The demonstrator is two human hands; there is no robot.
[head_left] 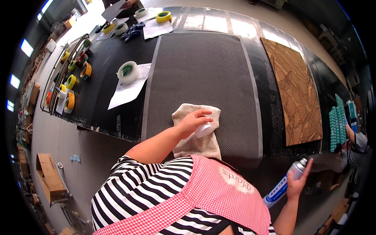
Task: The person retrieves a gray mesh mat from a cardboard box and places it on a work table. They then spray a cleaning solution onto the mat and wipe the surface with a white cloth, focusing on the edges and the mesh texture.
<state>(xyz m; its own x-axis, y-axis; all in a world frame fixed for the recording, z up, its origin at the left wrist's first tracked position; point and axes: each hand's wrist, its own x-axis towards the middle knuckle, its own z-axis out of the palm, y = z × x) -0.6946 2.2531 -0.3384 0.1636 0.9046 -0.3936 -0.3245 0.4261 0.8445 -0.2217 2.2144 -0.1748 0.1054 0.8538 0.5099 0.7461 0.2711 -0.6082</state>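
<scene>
Nearest me, the worker's right hand (pixel 295 183) was wrapped around a blue-and-silver spray can (pixel 277 192), tilted beside the apron and off the table's edge, its index finger reaching past the nozzle. The left hand (pixel 194 120) was curled narrowly around a white cap (pixel 203 130), just above a crumpled beige cloth (pixel 187 112). The cloth lay on the near end of a dark textured mat (pixel 199 66), spread across the black table (pixel 100 113). I took the step to be readying the can, its cap off. As I judged it, the next move called for freeing the left hand and aiming the nozzle well. Farther off stood a patterned brown board (pixel 291 94), lying flat at the right, and a clear tape roll (pixel 134 75) on paper (pixel 124 96) at the left.
</scene>
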